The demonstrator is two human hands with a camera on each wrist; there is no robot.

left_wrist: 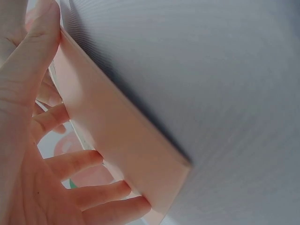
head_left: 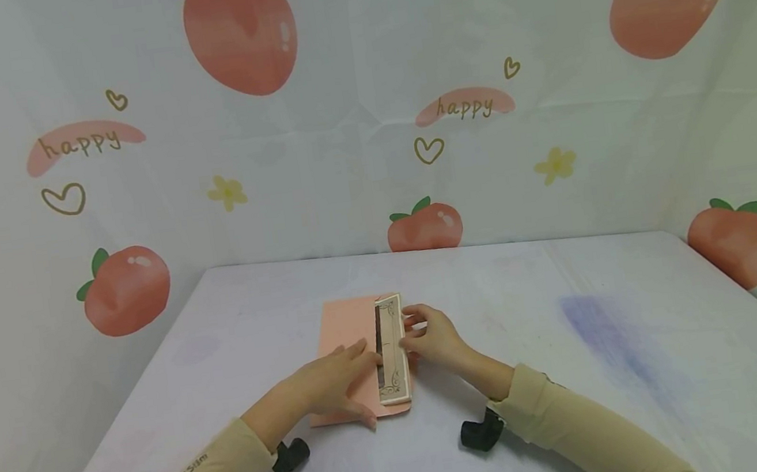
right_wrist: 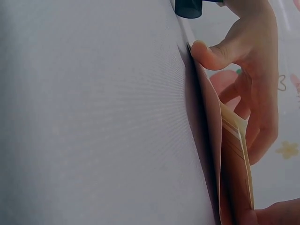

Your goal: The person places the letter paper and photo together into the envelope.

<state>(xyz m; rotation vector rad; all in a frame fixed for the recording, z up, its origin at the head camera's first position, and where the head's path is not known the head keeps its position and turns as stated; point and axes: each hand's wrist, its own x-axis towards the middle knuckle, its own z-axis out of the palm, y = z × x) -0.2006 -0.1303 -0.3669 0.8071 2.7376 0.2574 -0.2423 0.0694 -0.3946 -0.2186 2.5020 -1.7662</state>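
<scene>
A flat pink folder-like piece (head_left: 346,328) lies on the table with a narrow cream panel (head_left: 391,346), printed with scrollwork, along its right side. A dark strip shows beside the panel's left edge. My left hand (head_left: 332,377) rests on the pink piece with fingers spread, thumb near its front edge. In the left wrist view, its fingers (left_wrist: 75,164) reach across the pink cover (left_wrist: 122,126). My right hand (head_left: 435,338) pinches the cream panel's right edge. The right wrist view shows the panel (right_wrist: 236,154) standing apart from the pink layer (right_wrist: 206,112), with thin layers between.
The white table (head_left: 501,292) extends all around, with a bluish smudge (head_left: 608,341) on the right. A white backdrop (head_left: 356,175) printed with fruit, hearts and "happy" stands behind. Black wrist cameras (head_left: 482,431) hang under both wrists, close to the tabletop.
</scene>
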